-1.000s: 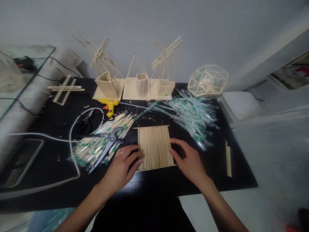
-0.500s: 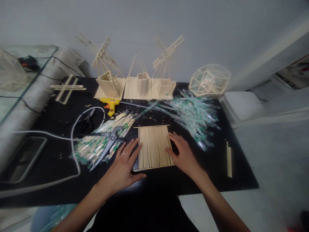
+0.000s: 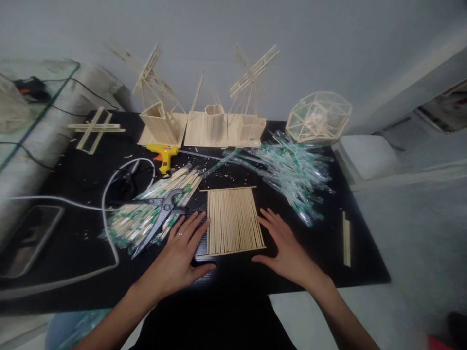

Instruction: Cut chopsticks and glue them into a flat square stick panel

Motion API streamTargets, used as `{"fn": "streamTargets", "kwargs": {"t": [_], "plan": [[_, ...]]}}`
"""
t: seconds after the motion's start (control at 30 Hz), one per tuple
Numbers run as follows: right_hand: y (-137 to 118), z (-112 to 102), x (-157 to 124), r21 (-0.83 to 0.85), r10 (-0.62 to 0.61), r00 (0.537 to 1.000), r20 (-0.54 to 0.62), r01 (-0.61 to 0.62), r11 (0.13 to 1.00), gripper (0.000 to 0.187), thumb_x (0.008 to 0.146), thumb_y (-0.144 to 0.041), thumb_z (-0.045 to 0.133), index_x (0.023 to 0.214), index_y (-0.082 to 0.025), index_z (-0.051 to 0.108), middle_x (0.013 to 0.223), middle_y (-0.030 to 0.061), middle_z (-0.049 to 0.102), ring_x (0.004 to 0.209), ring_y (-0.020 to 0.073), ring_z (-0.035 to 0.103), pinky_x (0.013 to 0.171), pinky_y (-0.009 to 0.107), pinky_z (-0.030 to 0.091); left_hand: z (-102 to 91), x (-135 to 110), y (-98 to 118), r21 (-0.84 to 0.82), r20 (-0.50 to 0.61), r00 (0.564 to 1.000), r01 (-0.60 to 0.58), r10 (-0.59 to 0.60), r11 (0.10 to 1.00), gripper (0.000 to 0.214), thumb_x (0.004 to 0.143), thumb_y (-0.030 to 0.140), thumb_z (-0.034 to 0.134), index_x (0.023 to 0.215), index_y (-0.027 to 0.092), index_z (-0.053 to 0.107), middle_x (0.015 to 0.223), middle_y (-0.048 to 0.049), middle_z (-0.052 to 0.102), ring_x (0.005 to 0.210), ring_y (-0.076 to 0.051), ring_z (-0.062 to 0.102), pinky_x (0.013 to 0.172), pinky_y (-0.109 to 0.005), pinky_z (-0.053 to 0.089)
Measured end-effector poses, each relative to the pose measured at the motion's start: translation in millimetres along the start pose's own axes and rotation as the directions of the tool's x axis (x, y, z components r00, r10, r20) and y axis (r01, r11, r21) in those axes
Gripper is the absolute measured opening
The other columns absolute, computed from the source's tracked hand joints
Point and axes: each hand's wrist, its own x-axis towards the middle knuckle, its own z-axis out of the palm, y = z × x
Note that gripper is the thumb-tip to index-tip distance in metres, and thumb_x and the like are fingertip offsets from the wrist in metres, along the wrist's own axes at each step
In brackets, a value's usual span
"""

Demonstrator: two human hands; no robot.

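A flat panel of thin wooden sticks (image 3: pixel 233 221), laid side by side, rests on the black table (image 3: pixel 302 262). One stick runs crosswise along its far edge and another along its near edge. My left hand (image 3: pixel 182 253), with a ring on a finger, lies at the panel's left side, fingers stretched out and fingertips by the edge. On the other side my right hand (image 3: pixel 282 245) is spread, its fingertips at the right edge and its thumb near the lower right corner. Neither hand grips anything.
Pliers-like cutters (image 3: pixel 166 209) lie on wrapped chopsticks (image 3: pixel 127 226). Behind are a yellow glue gun (image 3: pixel 166 155), stick windmill models (image 3: pixel 166 124) and clear wrappers (image 3: pixel 299 170). A phone (image 3: pixel 32 238), a white cable (image 3: pixel 109 243) and loose sticks (image 3: pixel 346 240) lie at the sides.
My right hand has shifted off the panel's surface to its right edge, its thumb now lower. My left hand has moved slightly left. The panel stays in place.
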Motion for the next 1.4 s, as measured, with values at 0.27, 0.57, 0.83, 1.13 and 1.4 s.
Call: {"fn": "streamTargets", "kwargs": {"t": [0.27, 0.57, 0.83, 1.13, 1.4], "plan": [[2.5, 8.2, -7.8, -0.012, -0.046, 0.995, -0.089, 0.045, 0.999, 0.079, 0.094, -0.042, 0.076, 0.158, -0.031, 0.033, 0.167, 0.0101, 0.041, 0.158, 0.0337, 0.031, 0.128, 0.068, 0.030, -0.2, -10.9, -5.6, -0.052, -0.078, 0.997, -0.031, 0.027, 0.998, 0.066, 0.096, 0.050, 0.068, 0.148, 0.017, 0.043, 0.155, -0.0176, 0.054, 0.148, -0.034, 0.047, 0.124, -0.064, 0.033], [2.2, 17.4, -10.6, -0.025, -0.079, 0.981, -0.179, 0.076, 0.997, 0.069, 0.100, -0.042, 0.068, 0.158, -0.028, 0.034, 0.161, 0.0119, 0.049, 0.155, 0.0339, 0.038, 0.125, 0.070, 0.035, 2.3, -8.8, -6.6, -0.070, -0.126, 0.991, -0.048, 0.039, 0.996, 0.053, 0.096, 0.048, 0.069, 0.138, 0.019, 0.053, 0.153, -0.0169, 0.055, 0.145, -0.036, 0.050, 0.121, -0.065, 0.038], [-1.2, 19.2, -8.2, -0.014, -0.088, 0.976, -0.199, 0.087, 0.996, 0.063, 0.101, -0.041, 0.066, 0.156, -0.027, 0.038, 0.159, 0.0114, 0.052, 0.155, 0.0339, 0.038, 0.124, 0.070, 0.035, 5.0, -1.7, -7.2, -0.034, -0.170, 0.983, -0.075, 0.068, 0.997, 0.054, 0.098, 0.048, 0.067, 0.139, 0.018, 0.052, 0.149, -0.0185, 0.056, 0.142, -0.036, 0.053, 0.120, -0.065, 0.040], [-0.4, 21.6, -9.2, -0.009, -0.099, 0.973, -0.206, 0.099, 0.995, 0.056, 0.101, -0.039, 0.066, 0.151, -0.024, 0.044, 0.157, 0.0125, 0.054, 0.154, 0.0336, 0.040, 0.125, 0.069, 0.032, 6.6, -0.9, -8.2, -0.048, -0.170, 0.984, -0.061, 0.052, 0.997, 0.062, 0.098, 0.049, 0.067, 0.146, 0.016, 0.047, 0.151, -0.0182, 0.055, 0.143, -0.035, 0.052, 0.122, -0.062, 0.039], [-0.7, 20.7, -7.7, -0.015, -0.108, 0.969, -0.221, 0.107, 0.994, 0.052, 0.100, -0.039, 0.067, 0.146, -0.024, 0.048, 0.155, 0.0129, 0.056, 0.153, 0.0331, 0.042, 0.125, 0.068, 0.033, 5.8, 0.2, -9.5, -0.044, -0.141, 0.988, -0.065, 0.059, 0.997, 0.066, 0.099, 0.050, 0.066, 0.154, 0.020, 0.044, 0.157, -0.0160, 0.053, 0.146, -0.035, 0.049, 0.122, -0.064, 0.038]]}}
